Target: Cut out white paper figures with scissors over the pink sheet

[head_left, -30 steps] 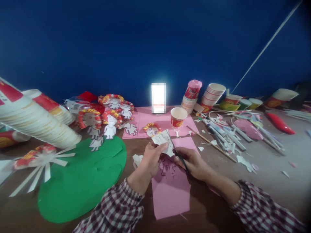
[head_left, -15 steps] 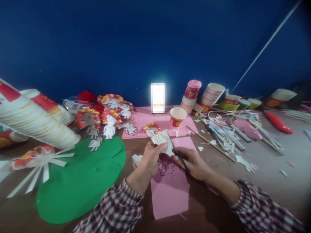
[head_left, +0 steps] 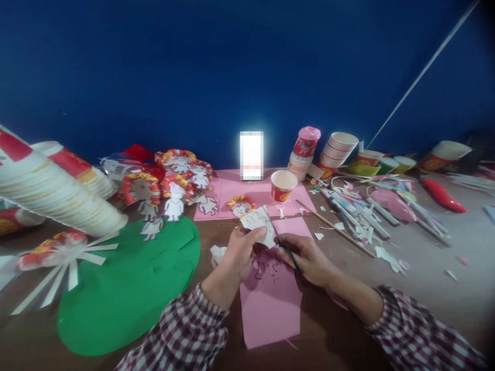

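My left hand [head_left: 242, 250] pinches a small piece of white paper [head_left: 253, 220] with dark drawn lines on it. Around the black handles of a pair of scissors [head_left: 288, 252] my right hand [head_left: 307, 257] is closed. The scissor blades reach up along the paper's right edge; whether they are parted is hard to see. Below both hands lies a pink sheet [head_left: 270, 314] with dark scribbles on its upper part. Just beyond the paper rests a paper face with a red and yellow ring of hair [head_left: 242, 206].
A paper cup [head_left: 284, 186] stands on pink paper behind my hands. Left are a green paper shape [head_left: 127, 293], cut-out paper figures [head_left: 174, 201] and stacked cups [head_left: 58, 190]. Right lie a wooden stick [head_left: 336, 228], markers [head_left: 348, 211] and paper scraps. A lit phone-like rectangle [head_left: 251, 154] stands at the back.
The paper and scissors have shifted very slightly in my hands. Everything else looks the same.
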`<state>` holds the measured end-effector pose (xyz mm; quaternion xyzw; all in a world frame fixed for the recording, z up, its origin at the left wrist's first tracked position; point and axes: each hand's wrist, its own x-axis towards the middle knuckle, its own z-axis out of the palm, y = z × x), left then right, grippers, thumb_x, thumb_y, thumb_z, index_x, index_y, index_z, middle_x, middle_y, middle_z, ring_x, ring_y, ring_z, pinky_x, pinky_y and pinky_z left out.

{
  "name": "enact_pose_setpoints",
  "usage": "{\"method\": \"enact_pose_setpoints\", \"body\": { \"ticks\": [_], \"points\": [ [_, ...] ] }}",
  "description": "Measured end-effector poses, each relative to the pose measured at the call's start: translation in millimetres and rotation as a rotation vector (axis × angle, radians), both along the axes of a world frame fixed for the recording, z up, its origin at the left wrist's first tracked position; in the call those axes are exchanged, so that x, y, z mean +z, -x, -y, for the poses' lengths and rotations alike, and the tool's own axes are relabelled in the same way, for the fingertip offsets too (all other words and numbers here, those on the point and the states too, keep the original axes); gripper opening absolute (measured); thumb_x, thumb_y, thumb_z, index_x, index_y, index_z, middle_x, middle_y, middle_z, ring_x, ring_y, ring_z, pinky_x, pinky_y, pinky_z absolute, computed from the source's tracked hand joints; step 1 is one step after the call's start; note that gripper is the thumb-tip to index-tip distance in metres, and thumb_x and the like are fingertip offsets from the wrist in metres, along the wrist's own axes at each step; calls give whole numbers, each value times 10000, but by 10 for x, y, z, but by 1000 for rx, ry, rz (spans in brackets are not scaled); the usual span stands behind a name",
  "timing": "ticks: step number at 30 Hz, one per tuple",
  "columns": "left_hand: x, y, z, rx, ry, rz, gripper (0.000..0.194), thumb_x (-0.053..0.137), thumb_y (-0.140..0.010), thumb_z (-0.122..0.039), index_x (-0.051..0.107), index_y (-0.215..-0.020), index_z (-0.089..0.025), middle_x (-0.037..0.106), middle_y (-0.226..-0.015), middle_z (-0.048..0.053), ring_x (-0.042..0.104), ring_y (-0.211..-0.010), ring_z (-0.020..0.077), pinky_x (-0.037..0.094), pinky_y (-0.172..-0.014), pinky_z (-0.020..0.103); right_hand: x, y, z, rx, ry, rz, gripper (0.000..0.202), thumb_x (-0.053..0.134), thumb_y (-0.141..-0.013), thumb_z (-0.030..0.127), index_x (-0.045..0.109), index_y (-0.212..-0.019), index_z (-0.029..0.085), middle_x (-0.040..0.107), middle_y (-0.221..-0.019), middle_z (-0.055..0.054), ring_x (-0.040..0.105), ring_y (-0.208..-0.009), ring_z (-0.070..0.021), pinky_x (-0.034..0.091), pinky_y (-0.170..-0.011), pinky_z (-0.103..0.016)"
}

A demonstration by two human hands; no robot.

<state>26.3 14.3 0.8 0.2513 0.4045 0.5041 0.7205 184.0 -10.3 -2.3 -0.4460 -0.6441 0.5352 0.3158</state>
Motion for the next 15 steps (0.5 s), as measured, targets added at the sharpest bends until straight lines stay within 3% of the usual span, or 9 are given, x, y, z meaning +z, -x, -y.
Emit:
{"method": "enact_pose_setpoints", "body": {
  "ticks": [15],
  "points": [
    [13, 0, -23, -2, 22, 8, 181, 710, -596, -187, 608, -716, -99, 617, -596, 19, 543, -493, 101, 411, -480, 218, 30, -6, -7, -4, 9, 31, 259, 534, -835, 413, 554, -858, 156, 434, -622, 35, 326, -524, -80, 297, -475, -199]
  ]
}}
